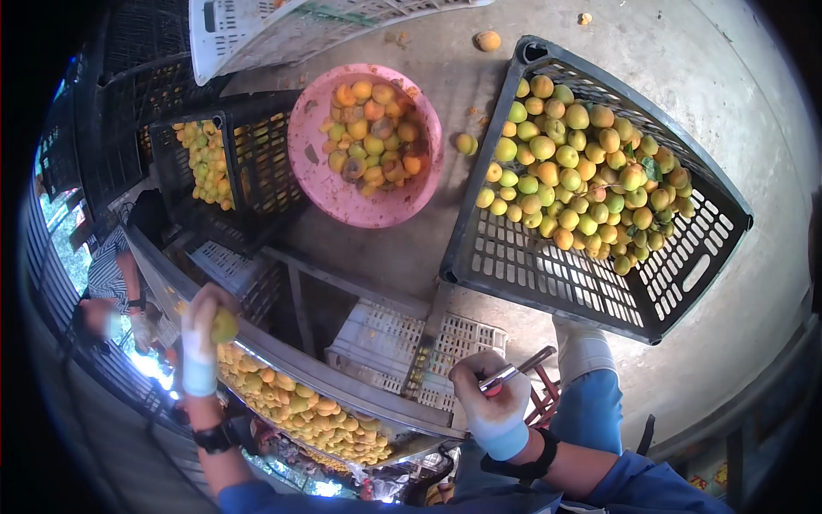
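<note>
My left hand, in a whitish glove with a light blue cuff, is closed round a greenish-yellow apricot. It is raised over the near-left end of a metal-edged trough heaped with yellow-orange apricots. My right hand, gloved alike and stained brown, grips a slim, shiny metal hand tool. The tool's free end points up and to the right, and a bit of red shows by my fingers. Its exact kind cannot be made out.
A black slatted crate of green-orange apricots stands at right. A pink basin holds bruised apricots. Beyond are another black crate and a white crate. Loose fruit lies on the floor. Another person is at left.
</note>
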The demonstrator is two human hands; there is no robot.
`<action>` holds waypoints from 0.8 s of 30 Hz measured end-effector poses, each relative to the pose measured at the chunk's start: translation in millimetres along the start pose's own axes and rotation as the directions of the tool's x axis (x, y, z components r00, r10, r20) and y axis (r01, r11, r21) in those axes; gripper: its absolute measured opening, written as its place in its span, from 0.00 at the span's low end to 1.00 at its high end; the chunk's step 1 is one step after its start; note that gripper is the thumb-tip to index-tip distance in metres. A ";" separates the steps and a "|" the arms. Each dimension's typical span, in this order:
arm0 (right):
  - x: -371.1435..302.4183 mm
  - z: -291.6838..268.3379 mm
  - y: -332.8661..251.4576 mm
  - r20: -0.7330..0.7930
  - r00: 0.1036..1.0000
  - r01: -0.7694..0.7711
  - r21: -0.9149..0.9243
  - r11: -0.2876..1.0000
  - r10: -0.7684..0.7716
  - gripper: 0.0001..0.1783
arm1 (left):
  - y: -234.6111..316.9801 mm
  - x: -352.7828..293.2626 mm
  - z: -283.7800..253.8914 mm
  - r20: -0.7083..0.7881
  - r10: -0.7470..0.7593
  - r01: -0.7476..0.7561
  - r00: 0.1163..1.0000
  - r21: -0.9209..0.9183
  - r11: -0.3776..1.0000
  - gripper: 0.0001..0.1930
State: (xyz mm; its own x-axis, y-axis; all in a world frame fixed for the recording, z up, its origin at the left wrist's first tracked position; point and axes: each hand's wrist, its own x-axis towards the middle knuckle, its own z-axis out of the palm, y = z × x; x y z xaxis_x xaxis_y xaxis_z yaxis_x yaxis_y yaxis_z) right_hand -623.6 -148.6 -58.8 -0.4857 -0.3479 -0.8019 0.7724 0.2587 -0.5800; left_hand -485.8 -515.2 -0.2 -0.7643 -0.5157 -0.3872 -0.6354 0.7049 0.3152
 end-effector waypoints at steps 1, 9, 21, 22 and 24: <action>-4.8 2.5 2.8 0.008 1.000 -0.020 0.011 1.000 0.020 0.05 | -38.7 -56.5 -32.2 0.030 0.156 -0.157 0.987 0.321 0.934 0.09; -8.9 17.2 3.6 0.040 0.996 -0.077 -0.041 0.996 0.079 0.04 | 77.2 -5.2 -3.8 -0.028 -0.089 0.093 0.996 0.219 0.971 0.10; -0.6 -13.3 -24.2 0.034 0.998 0.043 0.034 0.998 -0.044 0.04 | 126.3 247.5 385.7 0.600 0.187 -0.451 0.778 0.325 0.831 0.13; 3.3 -14.1 -24.5 0.009 0.994 0.110 0.056 0.992 -0.110 0.04 | 124.0 249.3 406.6 0.616 0.168 -0.448 0.770 0.335 0.829 0.13; -8.7 -8.5 1.7 -0.040 0.999 0.008 0.175 0.985 -0.001 0.09 | 121.7 248.5 430.9 0.620 0.170 -0.447 0.766 0.324 0.834 0.14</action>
State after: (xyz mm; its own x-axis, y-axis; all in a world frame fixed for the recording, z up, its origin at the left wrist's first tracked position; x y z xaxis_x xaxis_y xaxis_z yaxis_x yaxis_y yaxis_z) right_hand -621.6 -137.5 -54.0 -0.5029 -0.3115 -0.8062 0.8279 0.0941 -0.5529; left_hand -705.5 -347.8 -431.4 -0.6255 0.0266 -0.7797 -0.1525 0.9760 0.1557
